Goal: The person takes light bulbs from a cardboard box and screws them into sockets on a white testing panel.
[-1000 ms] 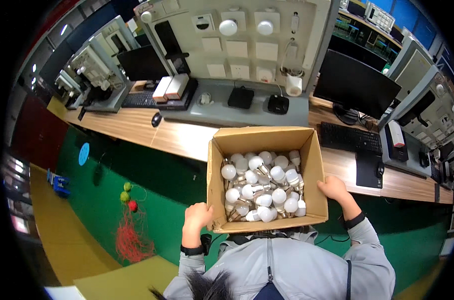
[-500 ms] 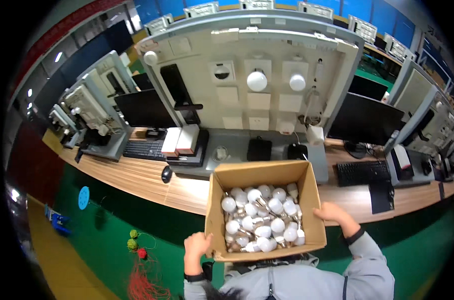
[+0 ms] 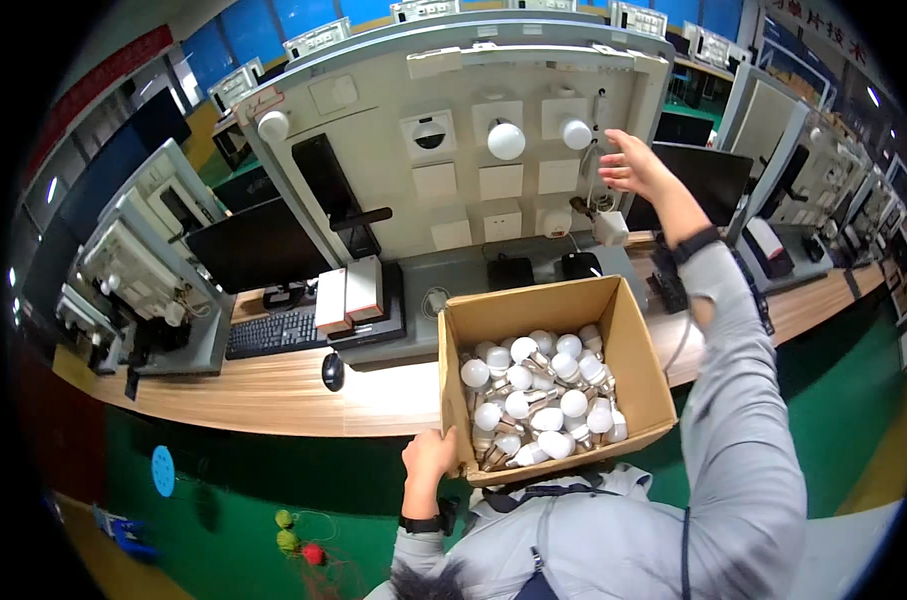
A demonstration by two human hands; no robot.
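An open cardboard box point(image 3: 633, 395) rests between my body and the desk edge, tilted a little, with its far side over the desk. Many white light bulbs point(image 3: 548, 443) with metal bases lie jumbled inside it. My left hand point(image 3: 430, 456) is closed on the box's near left corner. Raised over the desk, my right hand point(image 3: 638, 165) has its fingers stretched apart and holds nothing. It is just right of a round white bulb point(image 3: 575, 134) on the upright panel point(image 3: 373, 110); a second bulb point(image 3: 506, 141) sits left of that one.
The panel also carries white switch plates and a black strip. Two small boxes point(image 3: 364, 289), a mouse point(image 3: 333, 371), a keyboard point(image 3: 273, 333) and monitors point(image 3: 256, 243) stand on the wooden desk point(image 3: 383, 395). Green and red balls point(image 3: 314, 554) with strings lie on the green floor.
My right hand has let go of the box's right side and risen toward the panel, fingers spread. The left hand keeps its hold. The view has shifted and turned slightly.
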